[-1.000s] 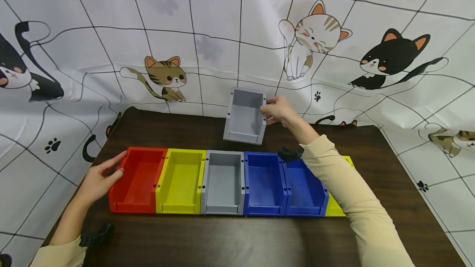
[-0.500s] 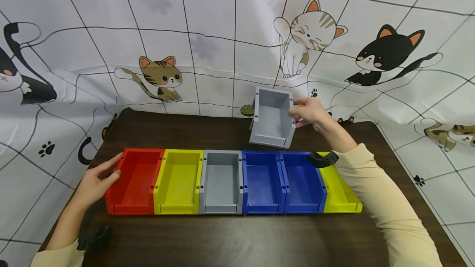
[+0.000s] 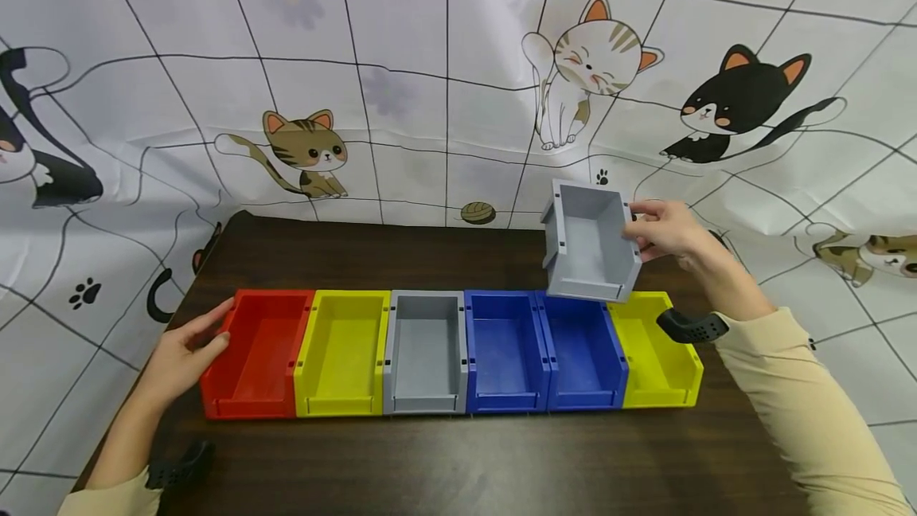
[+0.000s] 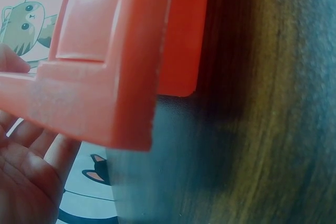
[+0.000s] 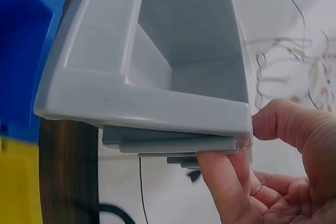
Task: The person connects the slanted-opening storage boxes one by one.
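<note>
My right hand point(image 3: 669, 231) grips a grey storage bin point(image 3: 595, 241) by its right side wall and holds it raised and tilted behind the row. In the right wrist view, the thumb point(image 5: 286, 121) is at the wall's edge, with fingers curled beneath. A red bin point(image 3: 259, 353) lies at the row's left end. My left hand point(image 3: 179, 357) holds its left wall, the thumb on one side and fingers on the other. From there run a yellow bin point(image 3: 342, 353), another grey bin point(image 3: 426, 353), two blue bins point(image 3: 507, 353) and a yellow bin point(image 3: 655, 349).
The row stands side by side on a dark wooden table point(image 3: 430, 460). Behind the table hangs a white cloth point(image 3: 408, 38) printed with cats and grid lines. A black band point(image 3: 691, 326) is on the right wrist, another black band point(image 3: 179, 464) on the left.
My right hand has carried the raised grey bin to the right, from behind the grey bin to behind the right blue and yellow bins. The left hand stays at the red bin.
</note>
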The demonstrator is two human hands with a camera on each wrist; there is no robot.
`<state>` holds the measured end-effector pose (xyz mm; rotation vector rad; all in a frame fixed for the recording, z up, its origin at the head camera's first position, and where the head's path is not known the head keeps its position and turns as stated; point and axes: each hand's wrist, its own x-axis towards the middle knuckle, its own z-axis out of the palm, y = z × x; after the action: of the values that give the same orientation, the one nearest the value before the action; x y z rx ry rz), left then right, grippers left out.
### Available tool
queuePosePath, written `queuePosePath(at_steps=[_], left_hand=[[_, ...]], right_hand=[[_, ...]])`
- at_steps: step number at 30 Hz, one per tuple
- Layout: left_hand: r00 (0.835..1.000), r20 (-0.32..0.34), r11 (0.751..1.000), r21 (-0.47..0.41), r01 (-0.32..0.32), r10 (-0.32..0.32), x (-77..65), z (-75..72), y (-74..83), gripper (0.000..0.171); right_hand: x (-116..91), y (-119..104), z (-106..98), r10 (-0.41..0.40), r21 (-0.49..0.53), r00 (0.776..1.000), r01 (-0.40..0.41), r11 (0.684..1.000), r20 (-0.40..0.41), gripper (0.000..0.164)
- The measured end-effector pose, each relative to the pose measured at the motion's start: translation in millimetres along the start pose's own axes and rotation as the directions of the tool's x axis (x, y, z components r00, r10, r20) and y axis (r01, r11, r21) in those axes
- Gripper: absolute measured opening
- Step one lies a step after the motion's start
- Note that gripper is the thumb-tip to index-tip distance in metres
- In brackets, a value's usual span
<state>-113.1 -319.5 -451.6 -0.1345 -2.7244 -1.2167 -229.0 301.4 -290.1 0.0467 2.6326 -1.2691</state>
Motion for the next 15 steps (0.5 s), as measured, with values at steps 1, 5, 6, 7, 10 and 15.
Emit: queuePosePath(at_steps=[1, 5, 6, 7, 10, 15], left_hand=[[1.0, -0.005, 1.0, -0.002, -0.006, 0.006, -0.2, 0.0, 0.1, 0.047], [0.999, -0.017, 1.0, -0.007, -0.029, 0.029, -1.1, 0.6, -0.6, 0.046], [0.999, -0.019, 0.999, -0.007, -0.032, 0.032, -1.2, 0.8, -1.0, 0.046], [0.999, -0.022, 0.999, -0.004, -0.035, 0.034, -1.4, 0.8, -1.1, 0.046], [0.999, -0.024, 0.999, 0.0, -0.036, 0.036, -1.3, 1.0, -2.4, 0.046], [0.999, -0.021, 0.999, -0.002, -0.036, 0.036, -0.6, 1.4, -2.8, 0.047]], right_hand=[[-2, 3, -4, 0.0, -0.005, 1.0, 0.0, 1.0, -0.004, 0.064], [-12, 17, -21, -0.01, -0.02, 1.0, 0.01, 1.0, -0.001, 0.06], [-14, 20, -25, -0.008, -0.025, 1.0, 0.008, 1.0, -0.001, 0.06], [-17, 23, -30, -0.006, -0.03, 1.0, 0.006, 1.0, 0.001, 0.061], [-24, 34, -43, 0.003, -0.032, 1.0, -0.003, 0.999, 0.005, 0.062], [-38, 52, -60, 0.006, -0.035, 1.0, -0.007, 0.999, -0.001, 0.061]])
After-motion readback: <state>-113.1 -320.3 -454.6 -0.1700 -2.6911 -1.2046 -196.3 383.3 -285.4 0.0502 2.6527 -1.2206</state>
